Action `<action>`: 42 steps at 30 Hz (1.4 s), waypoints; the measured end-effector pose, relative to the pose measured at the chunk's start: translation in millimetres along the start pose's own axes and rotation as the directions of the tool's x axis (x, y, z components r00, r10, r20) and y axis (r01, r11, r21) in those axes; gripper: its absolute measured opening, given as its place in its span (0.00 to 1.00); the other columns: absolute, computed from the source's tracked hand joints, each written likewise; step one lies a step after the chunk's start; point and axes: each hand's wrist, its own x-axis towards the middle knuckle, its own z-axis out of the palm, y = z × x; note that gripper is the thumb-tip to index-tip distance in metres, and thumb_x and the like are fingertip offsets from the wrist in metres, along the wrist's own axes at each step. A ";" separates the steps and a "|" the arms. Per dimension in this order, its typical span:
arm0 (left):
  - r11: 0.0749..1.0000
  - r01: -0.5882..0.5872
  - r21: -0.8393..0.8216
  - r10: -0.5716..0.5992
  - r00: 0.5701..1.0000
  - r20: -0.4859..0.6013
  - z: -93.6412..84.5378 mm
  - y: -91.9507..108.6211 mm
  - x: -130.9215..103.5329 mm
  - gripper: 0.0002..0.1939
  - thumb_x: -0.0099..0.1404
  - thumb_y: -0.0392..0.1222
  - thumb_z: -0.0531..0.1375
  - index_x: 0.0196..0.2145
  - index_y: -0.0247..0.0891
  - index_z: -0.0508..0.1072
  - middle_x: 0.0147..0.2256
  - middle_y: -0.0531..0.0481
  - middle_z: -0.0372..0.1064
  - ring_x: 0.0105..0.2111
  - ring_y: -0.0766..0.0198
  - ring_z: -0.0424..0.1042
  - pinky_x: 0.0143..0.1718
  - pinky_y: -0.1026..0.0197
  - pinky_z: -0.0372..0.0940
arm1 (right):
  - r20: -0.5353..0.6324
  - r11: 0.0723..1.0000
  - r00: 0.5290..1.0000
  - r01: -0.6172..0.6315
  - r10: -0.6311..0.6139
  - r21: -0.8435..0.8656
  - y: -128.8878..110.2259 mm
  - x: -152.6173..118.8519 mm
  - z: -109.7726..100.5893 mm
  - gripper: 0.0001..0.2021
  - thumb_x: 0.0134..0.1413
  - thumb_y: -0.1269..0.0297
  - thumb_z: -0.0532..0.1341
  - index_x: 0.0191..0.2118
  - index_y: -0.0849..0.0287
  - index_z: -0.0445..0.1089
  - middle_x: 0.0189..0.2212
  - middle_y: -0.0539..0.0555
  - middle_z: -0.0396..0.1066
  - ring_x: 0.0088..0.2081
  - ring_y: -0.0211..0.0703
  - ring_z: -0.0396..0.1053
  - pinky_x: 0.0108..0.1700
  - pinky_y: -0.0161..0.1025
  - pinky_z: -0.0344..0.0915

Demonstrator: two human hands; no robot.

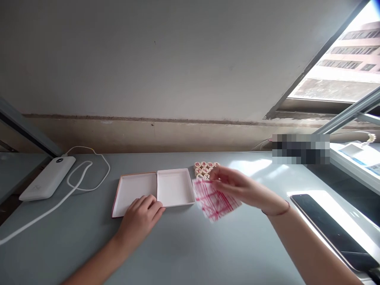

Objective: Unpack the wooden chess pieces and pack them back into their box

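My right hand (234,183) pinches a folded, see-through plastic xiangqi board sheet (218,202) with red lines, held just above the table. Behind it stand several round xiangqi pieces (204,170) with red characters, packed in rows; my fingers hide some of them. An open cardboard box lies to the left, white inside: its lid half (135,187) on the left and its tray half (175,186) on the right, both bare inside. My left hand (141,213) is closed over the box's front edge where the two halves meet, fingers curled.
A white power bank (47,178) with a looping white cable (86,170) lies at the left of the grey table (184,253). At the right lies a dark phone (332,229). A blurred-out object (300,149) sits near the wall, by a metal frame (350,111).
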 end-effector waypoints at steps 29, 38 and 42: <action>0.982 -0.069 0.175 0.093 0.986 -0.135 -11.2 -1.0 19.0 0.05 0.67 0.40 0.55 0.37 0.38 0.69 0.29 0.50 0.67 0.31 0.60 0.64 0.35 0.56 0.54 | -0.186 0.623 0.820 0.242 -0.541 -0.744 56.7 -41.7 76.3 0.08 0.59 0.67 0.57 0.44 0.60 0.69 0.38 0.58 0.71 0.40 0.46 0.64 0.39 0.42 0.61; 0.875 -0.397 -0.278 0.420 0.907 0.025 6.1 29.9 5.8 0.12 0.59 0.34 0.53 0.20 0.38 0.56 0.18 0.55 0.56 0.21 0.66 0.51 0.25 0.59 0.45 | 0.071 0.513 0.690 0.599 -0.720 -0.615 38.2 -10.4 145.2 0.11 0.50 0.68 0.54 0.19 0.58 0.56 0.16 0.46 0.57 0.19 0.35 0.47 0.24 0.38 0.38; 0.896 -0.295 -0.331 0.334 0.940 0.066 9.3 30.7 3.8 0.11 0.56 0.32 0.54 0.20 0.38 0.54 0.18 0.56 0.56 0.21 0.66 0.51 0.25 0.60 0.44 | 0.046 0.601 0.751 0.562 -0.659 -0.568 42.0 -8.3 145.1 0.10 0.48 0.69 0.55 0.19 0.58 0.56 0.16 0.46 0.59 0.19 0.34 0.46 0.24 0.37 0.39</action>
